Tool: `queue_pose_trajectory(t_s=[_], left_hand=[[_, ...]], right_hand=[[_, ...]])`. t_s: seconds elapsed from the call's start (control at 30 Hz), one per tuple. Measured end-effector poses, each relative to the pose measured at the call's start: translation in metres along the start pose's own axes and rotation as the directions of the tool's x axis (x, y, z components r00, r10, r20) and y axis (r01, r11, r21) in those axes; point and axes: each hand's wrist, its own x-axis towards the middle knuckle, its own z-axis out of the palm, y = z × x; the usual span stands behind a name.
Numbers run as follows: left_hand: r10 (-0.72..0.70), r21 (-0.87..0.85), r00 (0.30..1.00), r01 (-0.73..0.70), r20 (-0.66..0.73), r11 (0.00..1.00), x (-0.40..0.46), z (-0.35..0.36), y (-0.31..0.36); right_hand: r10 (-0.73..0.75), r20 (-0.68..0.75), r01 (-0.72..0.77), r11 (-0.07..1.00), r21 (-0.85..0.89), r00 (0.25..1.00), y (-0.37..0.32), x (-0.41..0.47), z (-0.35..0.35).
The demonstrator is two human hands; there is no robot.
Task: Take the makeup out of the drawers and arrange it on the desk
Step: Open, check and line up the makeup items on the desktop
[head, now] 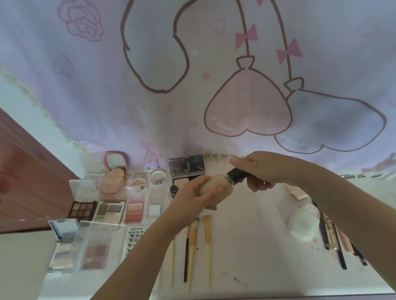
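While both hands work above the white, paint-flecked desk (256,243), the left hand (198,194) wraps its fingers round the beige body of a foundation bottle (218,185), and the right hand (262,171) curls round the bottle's black cap (238,175). The bottle lies roughly level, in the air, over the desk's back centre. Below it, four slim makeup brushes (193,249) with pale and black handles lie side by side. Left: open eyeshadow and blush palettes (108,210) in a cluster. Behind the bottle: an open mirrored compact (186,168). Right: a round white jar (304,222), just beside dark pencils (331,235). A lilac cartoon-print curtain (204,60) hangs behind.
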Motion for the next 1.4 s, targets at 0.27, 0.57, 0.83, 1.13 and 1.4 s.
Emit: queue_pose_trajectory(t_s=[0.27, 0.57, 0.83, 1.13, 1.4], left_hand=[[0.009, -0.01, 1.0, -0.009, 0.007, 1.0, 0.005, -0.001, 0.002], [-0.037, -0.121, 0.998, 0.043, 0.055, 0.992, 0.007, -0.009, -0.004], [-0.023, -0.046, 1.0, 0.024, 0.014, 0.999, 0.008, -0.008, -0.006], [-0.013, 0.014, 1.0, 0.013, -0.018, 1.0, 0.007, -0.014, -0.008], [-0.015, -0.019, 0.999, 0.014, -0.051, 1.0, 0.01, -0.013, -0.014]], right_hand=[[-0.035, -0.012, 0.037, 0.963, 0.269, 0.999, 0.003, -0.01, -0.011], [-0.22, -0.211, 0.255, 0.955, 0.155, 0.952, 0.01, -0.018, -0.022], [-0.332, -0.212, 0.339, 0.941, -0.006, 0.919, 0.01, -0.02, -0.019], [-0.328, -0.264, 0.37, 0.921, 0.126, 0.907, 0.016, -0.019, -0.028], [-0.309, -0.243, 0.344, 0.932, 0.116, 0.92, 0.017, -0.023, -0.032]])
